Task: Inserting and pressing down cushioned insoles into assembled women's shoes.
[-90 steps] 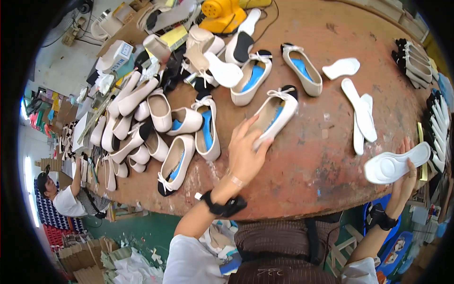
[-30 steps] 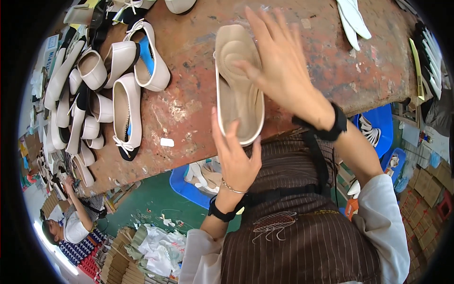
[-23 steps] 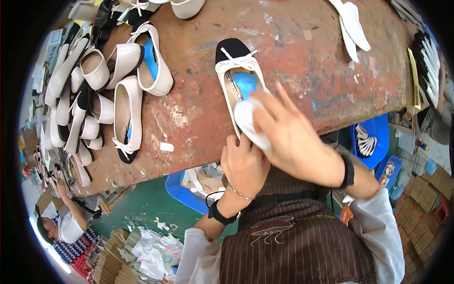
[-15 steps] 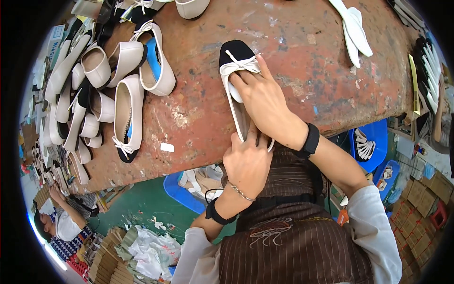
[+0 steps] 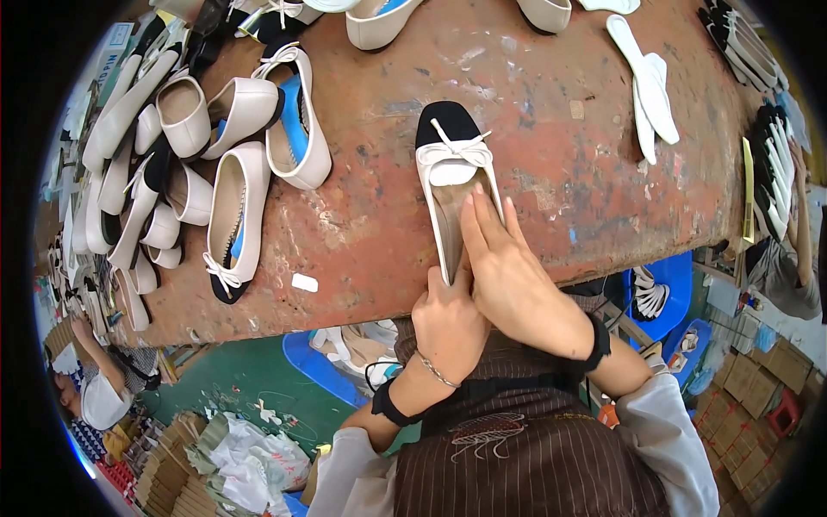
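A cream ballet flat with a black toe cap and a white bow lies toe away from me near the table's front edge. My left hand grips its heel end, fingers closed round it. Inside the shoe, my right hand rests with fingers stretched out and flat on the beige insole. A white pad shows in the shoe's opening, just below the bow. The heel itself is mostly covered by my hands.
Several similar flats are heaped at the left of the worn red-brown table. White shoe-shaped inserts lie at the far right, and a small white piece sits near the front edge. Blue tubs stand below; other people are nearby.
My right hand has drawn back from under the bow toward the heel, its fingers now flat on the insole. The white pad shows more fully. My left hand stays at the heel.
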A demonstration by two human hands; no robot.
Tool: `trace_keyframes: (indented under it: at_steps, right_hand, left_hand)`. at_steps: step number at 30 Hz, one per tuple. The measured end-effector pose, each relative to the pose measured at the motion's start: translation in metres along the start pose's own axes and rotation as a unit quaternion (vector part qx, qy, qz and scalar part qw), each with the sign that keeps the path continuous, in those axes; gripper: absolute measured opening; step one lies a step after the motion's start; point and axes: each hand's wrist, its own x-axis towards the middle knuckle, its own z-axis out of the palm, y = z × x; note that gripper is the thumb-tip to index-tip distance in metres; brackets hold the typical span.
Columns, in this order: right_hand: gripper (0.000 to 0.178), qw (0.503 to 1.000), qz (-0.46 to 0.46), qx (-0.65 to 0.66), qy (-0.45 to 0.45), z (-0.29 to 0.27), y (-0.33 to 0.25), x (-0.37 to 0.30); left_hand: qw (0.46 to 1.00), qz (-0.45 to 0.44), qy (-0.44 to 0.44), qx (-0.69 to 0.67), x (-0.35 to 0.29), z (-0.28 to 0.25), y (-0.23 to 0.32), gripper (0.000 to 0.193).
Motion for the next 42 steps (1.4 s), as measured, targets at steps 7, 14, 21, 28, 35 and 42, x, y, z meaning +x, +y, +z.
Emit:
trace_keyframes:
  at_steps: [7, 14, 21, 28, 35, 42]
  right_hand:
    - [0.067, 0.987, 0.042, -0.108, 0.109, 0.039, 0.013, 0.016]
    - [0.041, 0.976, -0.047, -0.157, 0.143, 0.004, 0.019, 0.039]
    - [0.03, 0.929, 0.105, 0.061, 0.35, -0.119, 0.155, -0.018]
    - [0.035, 0.888, 0.219, -0.206, 0.349, -0.137, 0.291, 0.033]
    - [0.046, 0.896, 0.284, 0.177, 0.291, -0.174, 0.283, 0.015]
    - [0.055, 0.651, 0.074, 0.639, 0.404, -0.188, 0.212, -0.052]
  left_hand:
    - [0.999, 0.032, -0.002, 0.035, 0.0, -0.004, -0.002, 0.025]
    - [0.999, 0.035, -0.013, -0.002, 0.011, -0.02, 0.007, 0.021]
    - [0.993, -0.036, 0.049, -0.1, -0.037, -0.131, -0.122, 0.054]
    - [0.938, -0.183, 0.249, 0.159, 0.006, -0.331, -0.299, 0.05]
    - [0.957, 0.041, 0.228, -0.175, 0.206, -0.193, -0.141, 0.051]
    - [0.99, 0.139, 0.005, 0.019, 0.357, -0.013, 0.049, 0.055]
